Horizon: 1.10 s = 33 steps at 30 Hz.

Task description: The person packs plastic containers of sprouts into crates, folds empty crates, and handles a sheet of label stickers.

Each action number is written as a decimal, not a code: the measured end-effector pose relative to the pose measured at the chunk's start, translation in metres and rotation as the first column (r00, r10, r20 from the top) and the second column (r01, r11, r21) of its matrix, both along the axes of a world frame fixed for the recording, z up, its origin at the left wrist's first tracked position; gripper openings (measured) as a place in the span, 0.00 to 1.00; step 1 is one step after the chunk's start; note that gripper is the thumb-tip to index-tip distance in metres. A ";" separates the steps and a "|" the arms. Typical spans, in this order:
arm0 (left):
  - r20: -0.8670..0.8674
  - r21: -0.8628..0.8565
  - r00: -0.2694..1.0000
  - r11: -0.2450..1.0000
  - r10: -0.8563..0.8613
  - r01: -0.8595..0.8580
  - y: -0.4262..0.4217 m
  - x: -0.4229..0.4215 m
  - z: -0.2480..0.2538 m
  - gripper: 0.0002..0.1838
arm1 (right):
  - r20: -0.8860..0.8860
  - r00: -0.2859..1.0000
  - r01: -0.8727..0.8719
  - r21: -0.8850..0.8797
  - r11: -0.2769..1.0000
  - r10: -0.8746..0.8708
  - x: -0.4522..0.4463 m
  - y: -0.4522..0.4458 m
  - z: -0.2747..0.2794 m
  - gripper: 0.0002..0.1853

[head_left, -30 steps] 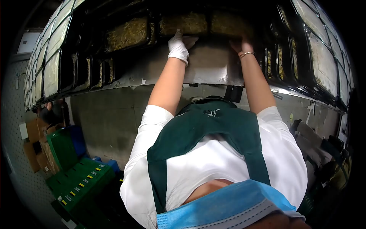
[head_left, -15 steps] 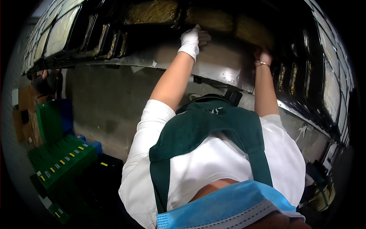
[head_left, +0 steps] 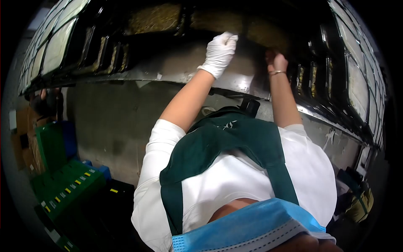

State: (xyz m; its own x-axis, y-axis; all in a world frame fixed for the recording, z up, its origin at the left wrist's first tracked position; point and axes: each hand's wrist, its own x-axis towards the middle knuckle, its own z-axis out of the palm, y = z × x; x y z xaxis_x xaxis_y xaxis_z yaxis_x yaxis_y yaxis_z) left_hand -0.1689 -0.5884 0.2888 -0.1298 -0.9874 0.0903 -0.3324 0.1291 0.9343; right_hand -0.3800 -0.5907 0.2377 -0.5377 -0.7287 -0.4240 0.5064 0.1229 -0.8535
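Note:
My left hand (head_left: 220,52), in a white glove, is over the metal table (head_left: 184,61) with its fingers curled in; whether anything is between them is hidden. My right hand (head_left: 277,63), bare with a bracelet at the wrist, is farther right, half in shadow, its fingertips too dark to make out. Beyond my left hand lies a black tray of yellowish sprouts (head_left: 216,21). Another sprout tray (head_left: 268,34) is just past my right hand. A third tray of sprouts (head_left: 154,19) sits at the back left.
Stacked trays with pale contents rise at the left (head_left: 58,46) and right (head_left: 359,84). Green crates (head_left: 71,185) and cardboard boxes (head_left: 31,159) stand on the floor at the left. Part of another person (head_left: 46,101) shows behind the boxes.
My left hand has come back from the sprout trays and its fingers have curled in. My right hand stays near the right tray. The view has shifted.

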 end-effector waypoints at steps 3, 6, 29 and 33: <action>0.485 -0.393 0.872 0.906 0.059 0.158 -0.016 -0.047 0.014 0.28 | -0.054 0.998 0.014 -0.009 1.000 -0.015 0.004 0.013 0.001 0.06; 0.748 -0.356 0.664 0.851 0.010 0.387 -0.021 -0.078 -0.015 0.41 | -0.049 0.997 0.061 -0.029 0.998 -0.063 0.005 0.014 0.007 0.05; 0.810 -0.234 0.567 0.804 -0.150 0.547 -0.040 -0.083 -0.013 0.35 | -0.126 0.991 -0.030 0.026 0.999 0.033 -0.018 0.002 -0.007 0.12; 0.463 -0.540 0.886 0.795 0.007 0.276 -0.003 -0.031 -0.011 0.13 | -0.081 0.997 0.000 0.068 0.998 0.006 -0.016 -0.005 -0.021 0.14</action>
State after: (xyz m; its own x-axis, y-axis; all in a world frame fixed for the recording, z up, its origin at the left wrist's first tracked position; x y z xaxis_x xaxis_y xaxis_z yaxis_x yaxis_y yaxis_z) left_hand -0.2004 -0.5916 0.2782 -0.4211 -0.7312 0.5366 -0.6065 0.6669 0.4328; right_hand -0.3961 -0.5958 0.2168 -0.5700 -0.7014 -0.4280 0.4357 0.1836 -0.8812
